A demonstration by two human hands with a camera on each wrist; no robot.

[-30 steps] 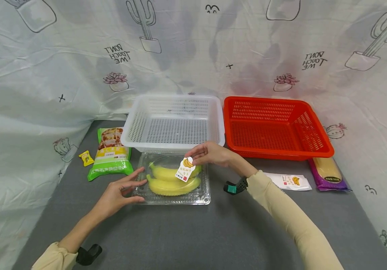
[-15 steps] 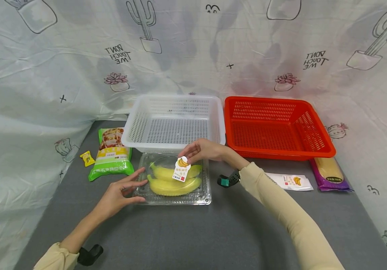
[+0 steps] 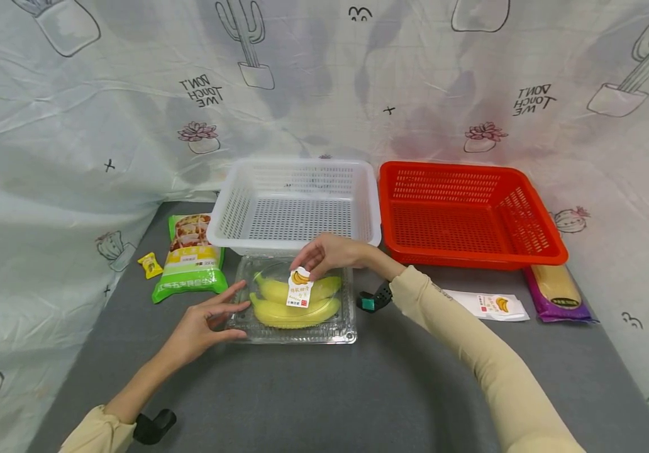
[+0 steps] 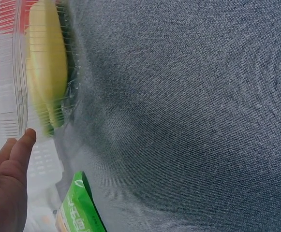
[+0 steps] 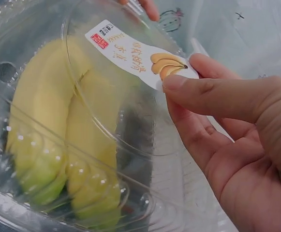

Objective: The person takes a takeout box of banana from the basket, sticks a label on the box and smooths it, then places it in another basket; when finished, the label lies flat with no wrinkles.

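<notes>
Two yellow bananas (image 3: 296, 313) lie inside a clear lidded plastic box (image 3: 345, 338) on the grey table. My right hand (image 3: 334, 253) is over the lid and pinches a white sticker (image 3: 299, 296) between thumb and fingers at its upper end. Printed bananas and writing show on the sticker, and in the right wrist view the sticker (image 5: 125, 53) slants close over the lid. At the box's left side, my left hand (image 3: 200, 324) rests with spread fingers and thumb touching its edge. The left wrist view shows the fingertips (image 4: 30, 135) right at the box rim.
Behind the box stand a white basket (image 3: 296, 244) and a red basket (image 3: 471, 257). Left lie a green food packet (image 3: 191, 258) and a small yellow wrapped piece (image 3: 150, 265). Right are white banana-printed stickers (image 3: 491, 305) and a purple bread packet (image 3: 559, 292).
My right hand has moved left over the lid with the sticker, which has turned from slanted to nearly straight. My left hand and the box have stayed in place.
</notes>
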